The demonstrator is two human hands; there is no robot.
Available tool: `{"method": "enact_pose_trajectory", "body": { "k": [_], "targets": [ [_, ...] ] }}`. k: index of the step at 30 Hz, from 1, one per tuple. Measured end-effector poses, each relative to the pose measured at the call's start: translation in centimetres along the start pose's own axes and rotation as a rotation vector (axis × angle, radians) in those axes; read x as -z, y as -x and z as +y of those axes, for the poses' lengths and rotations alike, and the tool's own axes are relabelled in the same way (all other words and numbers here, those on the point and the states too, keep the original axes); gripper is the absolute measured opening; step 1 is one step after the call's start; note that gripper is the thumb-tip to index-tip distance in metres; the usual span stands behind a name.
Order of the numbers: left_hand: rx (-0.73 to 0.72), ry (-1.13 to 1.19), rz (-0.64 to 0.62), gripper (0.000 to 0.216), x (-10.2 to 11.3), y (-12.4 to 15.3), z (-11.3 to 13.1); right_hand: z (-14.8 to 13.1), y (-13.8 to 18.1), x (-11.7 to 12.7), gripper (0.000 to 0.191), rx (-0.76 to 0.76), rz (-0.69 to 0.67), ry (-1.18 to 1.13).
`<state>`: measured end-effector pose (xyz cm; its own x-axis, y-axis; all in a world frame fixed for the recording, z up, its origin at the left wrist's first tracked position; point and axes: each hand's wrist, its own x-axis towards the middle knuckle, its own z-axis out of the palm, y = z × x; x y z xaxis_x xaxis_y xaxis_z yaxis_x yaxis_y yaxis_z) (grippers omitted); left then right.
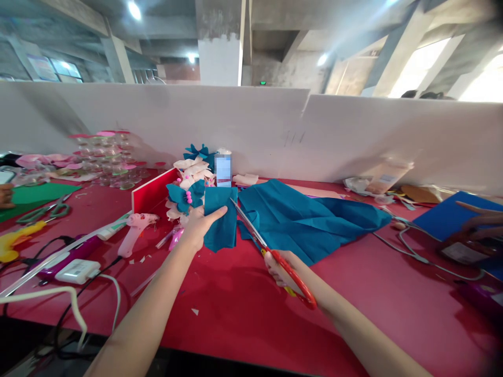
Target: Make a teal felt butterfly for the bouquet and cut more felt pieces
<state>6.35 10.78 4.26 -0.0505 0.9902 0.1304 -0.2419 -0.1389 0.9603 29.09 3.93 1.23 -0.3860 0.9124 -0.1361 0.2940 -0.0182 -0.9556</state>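
My left hand (200, 228) pinches a folded piece of teal fabric (220, 233), its thumb lying across the front. In my right hand (286, 269) is a pair of scissors (251, 226) with red and yellow handles, the blades pointing up and left. Their tips touch or nearly touch the right edge of the folded piece; I cannot tell whether they are in the cloth. A larger sheet of teal fabric (291, 220) lies rumpled to the right, partly behind the blades. Just left of my left hand are a teal fabric flower (186, 195) with pink beads and pale petals (196, 168).
A phone (223, 170) stands upright at the back. To the left are a pink glue gun (135, 233), a white adapter (77, 270), cables, green scissors (47, 210) and stacked clear cups (104, 157). At right, another person's hand (481, 217) is near a blue sheet (444, 214).
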Motion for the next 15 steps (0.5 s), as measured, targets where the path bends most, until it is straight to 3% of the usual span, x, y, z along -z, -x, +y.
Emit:
{"method": "enact_pose_trajectory", "body": {
  "k": [15],
  "targets": [
    [0.043,0.024,0.003,0.041,0.64,-0.08,0.88,-0.36,0.51,-0.08,0.048,0.008,-0.047,-0.014]
  ]
}}
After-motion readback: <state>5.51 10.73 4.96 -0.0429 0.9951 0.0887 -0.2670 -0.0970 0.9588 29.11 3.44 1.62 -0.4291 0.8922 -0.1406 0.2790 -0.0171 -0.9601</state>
